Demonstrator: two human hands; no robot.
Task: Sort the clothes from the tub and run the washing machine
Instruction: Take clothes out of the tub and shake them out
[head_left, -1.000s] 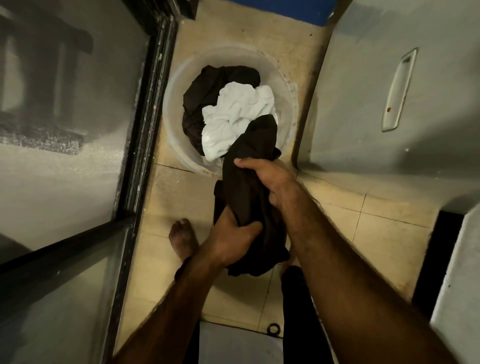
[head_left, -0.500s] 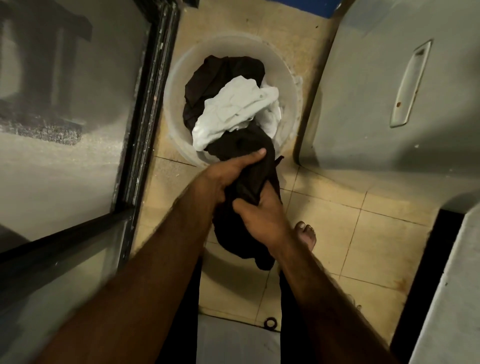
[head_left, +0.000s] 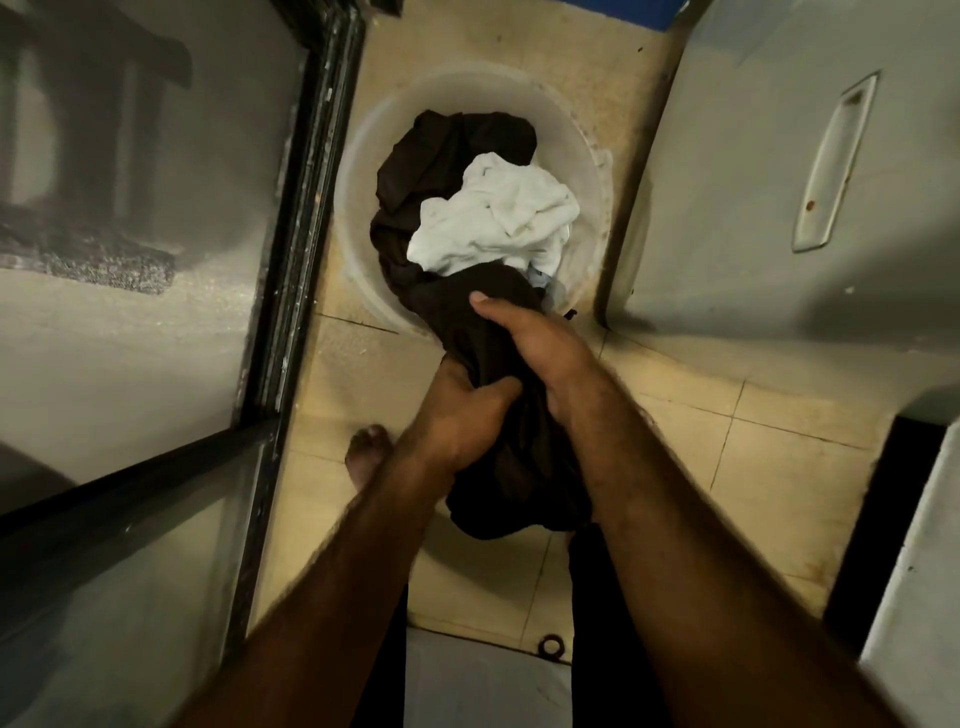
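Observation:
A pale round tub (head_left: 363, 171) stands on the tiled floor ahead of me, holding a white cloth (head_left: 498, 223) on top of dark clothes (head_left: 441, 156). A dark garment (head_left: 514, 462) stretches from the tub's near rim down toward me. My right hand (head_left: 535, 343) grips its upper part near the rim. My left hand (head_left: 462, 415) is closed around it lower down, just below the right. The garment's loose end hangs under both hands.
A glass door with a black frame (head_left: 291, 260) runs along the left. A grey appliance side with a recessed handle (head_left: 831, 166) stands on the right. My bare foot (head_left: 369, 457) rests on the beige tiles beside a white mat (head_left: 483, 680).
My hands have swapped places along the dark garment: the right now grips higher near the tub, the left lower. My left foot is in view instead of the right.

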